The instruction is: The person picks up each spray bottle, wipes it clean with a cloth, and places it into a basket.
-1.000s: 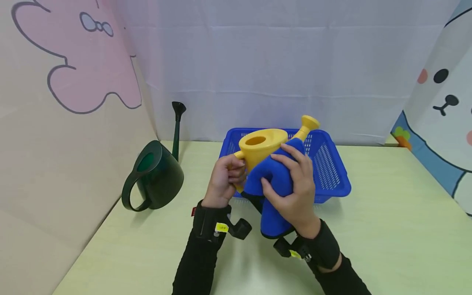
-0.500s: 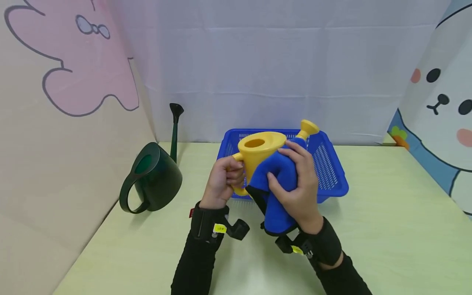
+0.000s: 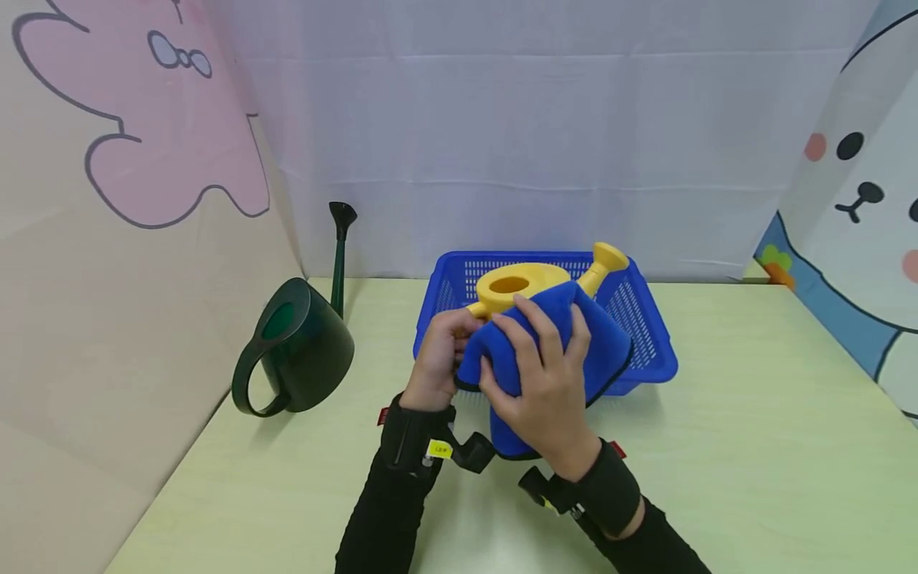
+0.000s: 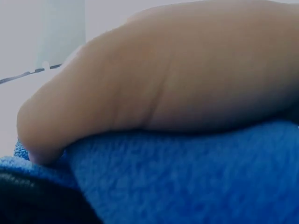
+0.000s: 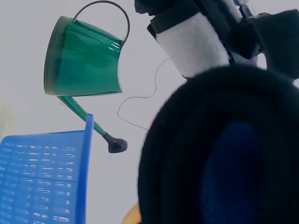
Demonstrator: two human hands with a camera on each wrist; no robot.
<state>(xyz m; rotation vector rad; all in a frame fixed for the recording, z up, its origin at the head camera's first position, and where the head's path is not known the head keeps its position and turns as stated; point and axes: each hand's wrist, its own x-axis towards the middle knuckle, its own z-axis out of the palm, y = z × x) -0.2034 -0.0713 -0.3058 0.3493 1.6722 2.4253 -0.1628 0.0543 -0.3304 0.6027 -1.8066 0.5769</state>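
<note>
Yel. watering can: prob. light, stiff; hold by handle, L hand fingers curled round. Blue cloth: soft; R hand fingers gripping.

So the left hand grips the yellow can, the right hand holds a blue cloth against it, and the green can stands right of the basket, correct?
No, the green can stands left of the basket, as the head view shows. The left hand grips the yellow can; the right hand holds the cloth against it.
</note>
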